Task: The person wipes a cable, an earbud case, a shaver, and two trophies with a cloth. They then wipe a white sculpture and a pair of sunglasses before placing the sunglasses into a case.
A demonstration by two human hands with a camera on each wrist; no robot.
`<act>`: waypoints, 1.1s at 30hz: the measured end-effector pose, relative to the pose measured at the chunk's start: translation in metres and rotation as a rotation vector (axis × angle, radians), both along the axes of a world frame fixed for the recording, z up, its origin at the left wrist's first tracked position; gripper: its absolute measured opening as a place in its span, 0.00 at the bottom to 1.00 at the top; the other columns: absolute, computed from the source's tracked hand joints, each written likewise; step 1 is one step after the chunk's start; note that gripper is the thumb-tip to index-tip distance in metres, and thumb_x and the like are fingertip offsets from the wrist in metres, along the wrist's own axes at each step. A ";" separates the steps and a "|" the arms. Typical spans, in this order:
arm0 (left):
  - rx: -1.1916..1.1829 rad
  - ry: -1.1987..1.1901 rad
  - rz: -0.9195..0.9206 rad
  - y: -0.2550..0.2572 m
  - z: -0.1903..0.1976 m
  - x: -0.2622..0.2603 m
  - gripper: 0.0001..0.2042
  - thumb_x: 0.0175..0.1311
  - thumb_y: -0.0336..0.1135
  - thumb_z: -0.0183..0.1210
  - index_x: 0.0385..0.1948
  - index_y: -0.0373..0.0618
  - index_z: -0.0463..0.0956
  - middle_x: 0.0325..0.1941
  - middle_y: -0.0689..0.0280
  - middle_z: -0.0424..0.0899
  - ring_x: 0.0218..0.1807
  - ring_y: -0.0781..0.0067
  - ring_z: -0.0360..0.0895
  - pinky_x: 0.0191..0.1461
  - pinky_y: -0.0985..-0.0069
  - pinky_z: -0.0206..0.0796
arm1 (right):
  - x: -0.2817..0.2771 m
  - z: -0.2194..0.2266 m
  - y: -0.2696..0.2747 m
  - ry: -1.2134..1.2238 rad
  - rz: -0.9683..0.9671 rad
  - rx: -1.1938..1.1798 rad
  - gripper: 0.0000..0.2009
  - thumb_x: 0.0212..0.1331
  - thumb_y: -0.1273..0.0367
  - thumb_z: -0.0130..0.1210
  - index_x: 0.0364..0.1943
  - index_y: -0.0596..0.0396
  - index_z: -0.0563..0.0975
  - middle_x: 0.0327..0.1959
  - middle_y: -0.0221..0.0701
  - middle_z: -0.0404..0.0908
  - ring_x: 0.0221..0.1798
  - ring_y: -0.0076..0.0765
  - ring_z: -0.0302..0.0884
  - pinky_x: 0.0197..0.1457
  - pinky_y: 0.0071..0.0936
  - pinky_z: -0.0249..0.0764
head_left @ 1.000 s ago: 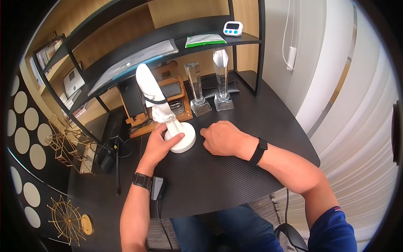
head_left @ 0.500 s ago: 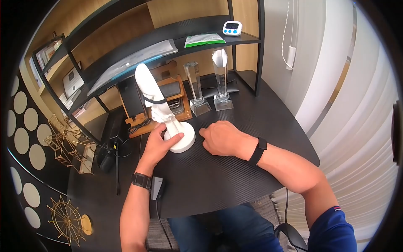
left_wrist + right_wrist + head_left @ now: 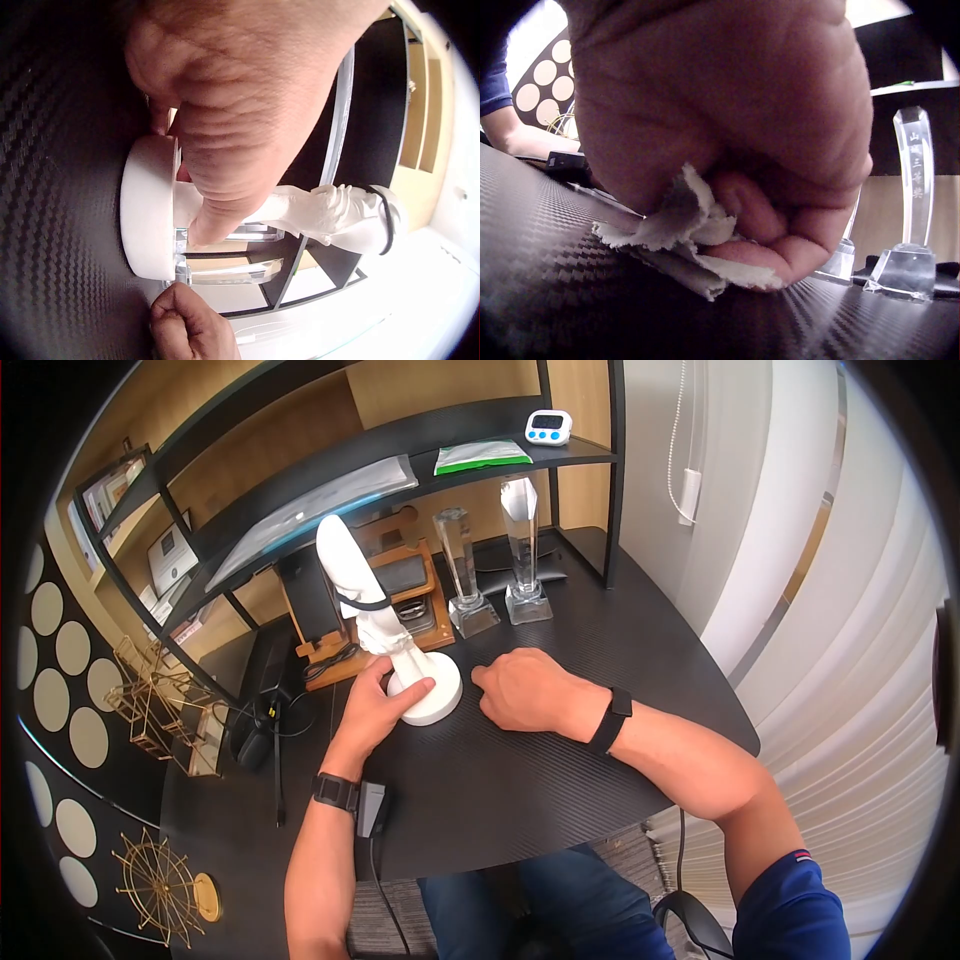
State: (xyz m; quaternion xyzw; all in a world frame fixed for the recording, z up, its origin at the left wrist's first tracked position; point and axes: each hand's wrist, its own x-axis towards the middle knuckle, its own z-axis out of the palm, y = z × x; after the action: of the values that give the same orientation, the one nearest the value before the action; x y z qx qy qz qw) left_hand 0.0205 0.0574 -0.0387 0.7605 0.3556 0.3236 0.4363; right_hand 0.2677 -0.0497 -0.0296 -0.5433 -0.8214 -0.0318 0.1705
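Note:
A white statue (image 3: pixel 350 570) with a black band round its upper part stands on a round white base (image 3: pixel 440 702) on the black desk. My left hand (image 3: pixel 372 710) grips it low down, the thumb over the base beside the stem and the other fingers largely hidden behind. To the right of the base, my right hand (image 3: pixel 530 690) rests on the desk with curled fingers. In the right wrist view those fingers hold a crumpled grey cloth (image 3: pixel 682 247) with zigzag-cut edges against the desk; the hand hides it from the head view.
Two clear crystal trophies (image 3: pixel 522 550) stand behind the statue, near a wooden organizer (image 3: pixel 440 625). A shelf above bears a white timer (image 3: pixel 548 427) and a green-edged packet (image 3: pixel 482 457). A black adapter (image 3: pixel 372 810) lies by my left wrist; a gold wheel ornament (image 3: pixel 165 885) stands at left.
The head view has shifted slightly, so the scene sits a little further left. Both hands keep their places beside the statue.

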 end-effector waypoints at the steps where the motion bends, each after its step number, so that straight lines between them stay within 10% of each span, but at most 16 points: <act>1: -0.003 -0.019 0.011 -0.001 0.000 0.001 0.25 0.66 0.40 0.78 0.58 0.34 0.83 0.53 0.62 0.88 0.55 0.73 0.85 0.62 0.73 0.76 | 0.000 0.000 -0.001 0.001 -0.001 0.000 0.12 0.64 0.66 0.60 0.38 0.64 0.85 0.28 0.52 0.87 0.38 0.62 0.89 0.49 0.52 0.84; 33: 0.001 -0.012 0.012 -0.003 0.003 0.001 0.25 0.66 0.40 0.78 0.59 0.33 0.82 0.53 0.62 0.88 0.54 0.73 0.85 0.62 0.72 0.76 | -0.001 0.002 -0.002 -0.013 -0.004 0.014 0.12 0.64 0.67 0.59 0.36 0.64 0.85 0.27 0.51 0.87 0.37 0.60 0.90 0.48 0.50 0.85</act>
State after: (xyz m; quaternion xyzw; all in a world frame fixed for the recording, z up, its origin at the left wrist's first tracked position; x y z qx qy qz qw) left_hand 0.0214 0.0543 -0.0355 0.7567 0.3574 0.3310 0.4360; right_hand 0.2668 -0.0517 -0.0276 -0.5436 -0.8212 -0.0414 0.1688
